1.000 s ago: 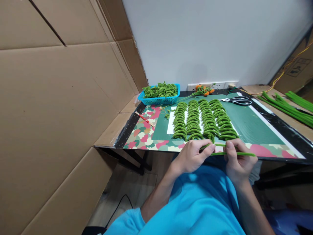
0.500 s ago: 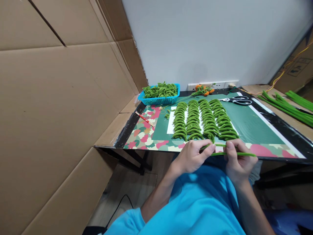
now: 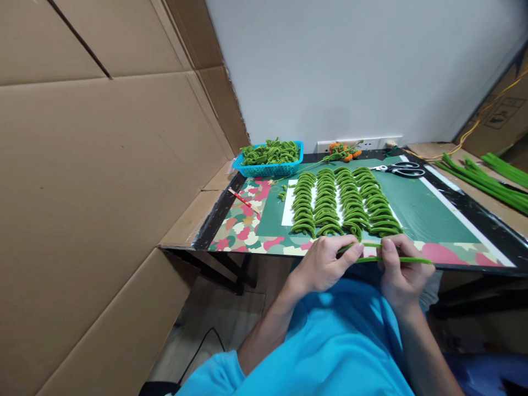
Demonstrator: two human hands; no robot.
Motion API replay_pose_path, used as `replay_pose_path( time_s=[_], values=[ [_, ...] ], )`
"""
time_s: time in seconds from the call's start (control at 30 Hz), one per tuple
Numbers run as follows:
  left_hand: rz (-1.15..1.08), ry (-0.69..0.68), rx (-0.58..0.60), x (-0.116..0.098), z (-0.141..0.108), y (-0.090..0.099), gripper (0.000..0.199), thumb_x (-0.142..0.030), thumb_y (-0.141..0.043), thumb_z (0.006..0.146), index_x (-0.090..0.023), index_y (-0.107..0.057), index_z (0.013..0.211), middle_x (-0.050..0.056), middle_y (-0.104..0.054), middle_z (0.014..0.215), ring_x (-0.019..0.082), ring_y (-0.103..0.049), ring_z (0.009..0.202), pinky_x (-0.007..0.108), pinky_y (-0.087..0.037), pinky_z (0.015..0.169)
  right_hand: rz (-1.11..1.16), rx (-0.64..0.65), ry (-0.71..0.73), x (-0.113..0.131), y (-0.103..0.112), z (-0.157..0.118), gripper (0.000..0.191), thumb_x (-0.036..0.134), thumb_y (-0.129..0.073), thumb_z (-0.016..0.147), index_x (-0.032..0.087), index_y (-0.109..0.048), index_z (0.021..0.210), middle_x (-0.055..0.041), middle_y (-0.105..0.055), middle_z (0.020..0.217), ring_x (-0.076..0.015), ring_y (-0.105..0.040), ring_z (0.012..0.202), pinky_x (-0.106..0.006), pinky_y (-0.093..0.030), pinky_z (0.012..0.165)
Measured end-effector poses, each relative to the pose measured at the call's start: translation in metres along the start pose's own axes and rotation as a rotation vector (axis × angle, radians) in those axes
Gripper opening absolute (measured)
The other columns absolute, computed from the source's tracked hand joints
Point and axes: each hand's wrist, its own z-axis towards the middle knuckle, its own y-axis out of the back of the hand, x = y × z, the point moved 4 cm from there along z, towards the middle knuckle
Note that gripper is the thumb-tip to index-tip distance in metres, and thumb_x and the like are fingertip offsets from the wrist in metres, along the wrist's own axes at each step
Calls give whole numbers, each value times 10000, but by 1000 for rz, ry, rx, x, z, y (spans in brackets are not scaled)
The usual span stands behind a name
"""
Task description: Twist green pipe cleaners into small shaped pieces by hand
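Your left hand (image 3: pixel 330 263) and right hand (image 3: pixel 402 269), fingers nearly closed, pinch a green pipe cleaner (image 3: pixel 412 260) between them at the table's near edge; just beyond your knuckles, a careless forward nudge could knock the curled green rows (image 3: pixel 327 206) askew.

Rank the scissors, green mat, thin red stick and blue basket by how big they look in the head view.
Largest to smallest:
green mat
blue basket
scissors
thin red stick
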Motion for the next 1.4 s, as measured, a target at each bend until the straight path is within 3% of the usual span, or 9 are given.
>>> replay_pose_path(
  time_s=[0.4,0.97,1.4],
  values=[
    [3,1,4,-1,-1,0,479,-561,-441,1090,-186,-704,947,-12,-605,818,134,-509,758,251,-382,708,-18,-9,-3,0,0,-1,413,530,-613,1025,235,-607,736,49,-529,556,-129,-448,485,-297,-352,503],
    [3,-5,-4,0,-1,0,459,-553,-455,1094,-194,-689,930,-28,-586,797,121,-490,740,243,-363,710,-6,-26,83,3,0,-1,372,426,-618,1040,225,-619,727,53,-533,555,-117,-468,494,-280,-354,513],
    [6,-56,-32,3,-2,-5,431,-522,-459,1090,-192,-658,898,-8,-621,824,137,-565,774,244,-397,739,7,-35,130,1,2,-4,314,357,-623,1038,220,-632,756,58,-557,586,-108,-489,494,-259,-363,497]
  ],
)
